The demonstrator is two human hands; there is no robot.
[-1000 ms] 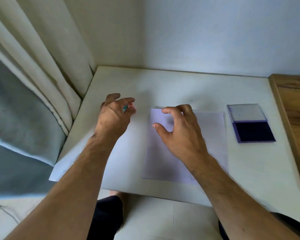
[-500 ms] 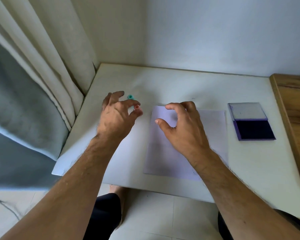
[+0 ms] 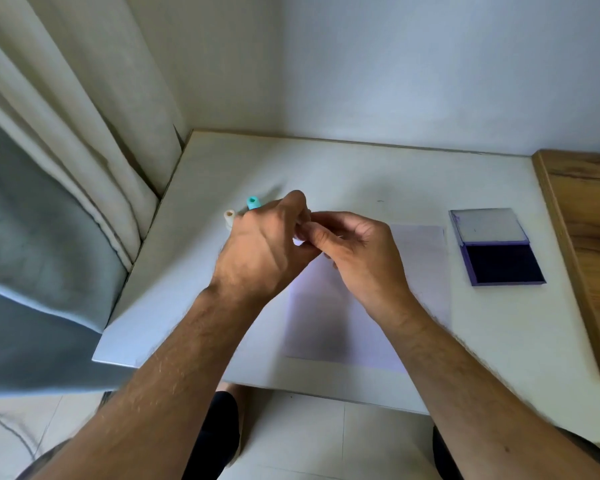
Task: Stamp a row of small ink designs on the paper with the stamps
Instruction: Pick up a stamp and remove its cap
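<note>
Hands now meet above paper's [image 3: 416,271] far-left corner; left hand [image 3: 264,251] and right hand [image 3: 357,251] pinch small whitish thing together, likely stamp. Teal stamp [image 3: 253,203], beige stamp [image 3: 229,216] stand far-left. Ink pad [image 3: 499,251] open right. Inking likely next.

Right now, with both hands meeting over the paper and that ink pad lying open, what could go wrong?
Two judgements:
1. The left hand and right hand pinch something small between them, mostly hidden; it might slip and drop onto the paper.
2. The teal stamp and beige stamp stand just behind the left hand; a backward move could topple them.
</note>
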